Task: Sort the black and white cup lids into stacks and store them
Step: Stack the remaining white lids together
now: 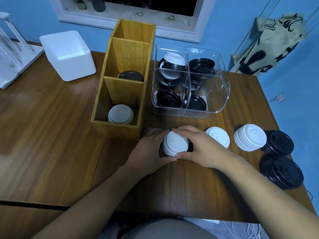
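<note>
Clasped between the left hand [151, 149] and the right hand [202, 149], fingers of both curled round its rim: a short stack of white lids [175, 144], at the middle of the worktop [51, 152], something black just showing at its 3 o'clock edge. At 3 o'clock from it, just beside the right hand, a single white lid [218, 136]; further along, a taller white stack [250, 138]; just beside that, a black stack [278, 142], and at 6 o'clock from this a second black stack [283, 171] near the worktop's edge.

At 11 o'clock from the hands, a wooden box [117, 128] of three compartments: boxed white lids [120, 113] in the nearest, a dark lid [131, 76] in the middle. At 1 o'clock, a clear divided bin [222, 94] with black lids [169, 99] in four sections, one white lid [174, 58] tilted atop the far-left pile. Away at 10 o'clock, a white foam box [69, 54].
</note>
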`<act>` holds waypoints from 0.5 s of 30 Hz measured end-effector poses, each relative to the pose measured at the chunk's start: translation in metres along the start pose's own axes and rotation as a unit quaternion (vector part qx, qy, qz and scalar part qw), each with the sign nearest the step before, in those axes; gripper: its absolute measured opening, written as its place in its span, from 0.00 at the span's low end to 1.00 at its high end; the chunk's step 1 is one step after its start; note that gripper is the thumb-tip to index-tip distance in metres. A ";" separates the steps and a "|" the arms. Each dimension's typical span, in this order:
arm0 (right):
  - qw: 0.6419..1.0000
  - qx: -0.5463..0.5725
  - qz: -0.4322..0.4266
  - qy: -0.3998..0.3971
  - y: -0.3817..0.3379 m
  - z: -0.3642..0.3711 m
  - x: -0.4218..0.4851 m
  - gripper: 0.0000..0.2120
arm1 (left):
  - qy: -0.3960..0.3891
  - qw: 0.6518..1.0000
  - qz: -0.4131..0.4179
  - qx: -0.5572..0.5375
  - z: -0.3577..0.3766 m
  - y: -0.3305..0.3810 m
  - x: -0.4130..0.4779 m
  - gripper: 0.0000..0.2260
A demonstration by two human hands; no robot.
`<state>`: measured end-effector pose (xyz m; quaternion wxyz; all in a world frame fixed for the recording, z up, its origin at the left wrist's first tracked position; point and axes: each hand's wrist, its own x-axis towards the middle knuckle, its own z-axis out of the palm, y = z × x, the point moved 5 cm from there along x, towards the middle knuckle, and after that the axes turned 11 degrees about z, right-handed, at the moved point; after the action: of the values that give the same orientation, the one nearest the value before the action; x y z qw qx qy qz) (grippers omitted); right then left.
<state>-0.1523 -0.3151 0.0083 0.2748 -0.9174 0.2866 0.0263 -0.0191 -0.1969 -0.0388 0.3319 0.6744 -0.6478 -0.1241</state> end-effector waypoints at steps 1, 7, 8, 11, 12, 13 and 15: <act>1.000 -0.003 0.000 -0.001 0.000 0.000 0.000 0.38 | 0.000 1.000 -0.001 -0.004 0.001 -0.001 0.000 0.42; 1.000 -0.004 0.004 0.001 -0.004 0.002 0.000 0.36 | 0.000 1.000 0.003 -0.005 0.001 0.000 0.000 0.41; 1.000 -0.009 0.007 -0.001 -0.004 0.003 0.002 0.36 | 0.000 1.000 0.009 -0.002 0.000 0.002 0.000 0.41; 0.999 -0.024 0.018 -0.012 -0.005 0.002 0.005 0.36 | 0.004 1.000 0.022 -0.002 0.000 0.002 0.000 0.40; 0.999 -0.027 0.019 -0.017 -0.005 0.002 0.006 0.37 | 0.005 1.000 0.021 -0.005 0.000 0.000 0.001 0.40; 0.999 -0.029 0.020 -0.022 -0.005 0.002 0.008 0.37 | 0.003 1.000 0.019 -0.006 0.001 -0.002 0.002 0.40; 0.999 -0.026 0.021 -0.029 -0.005 0.002 0.009 0.36 | -0.005 1.000 0.012 -0.007 0.003 -0.006 0.003 0.40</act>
<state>-0.1416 -0.3155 0.0066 0.2579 -0.9170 0.2971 0.0659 -0.0155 -0.2011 -0.0441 0.3347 0.6635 -0.6569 -0.1274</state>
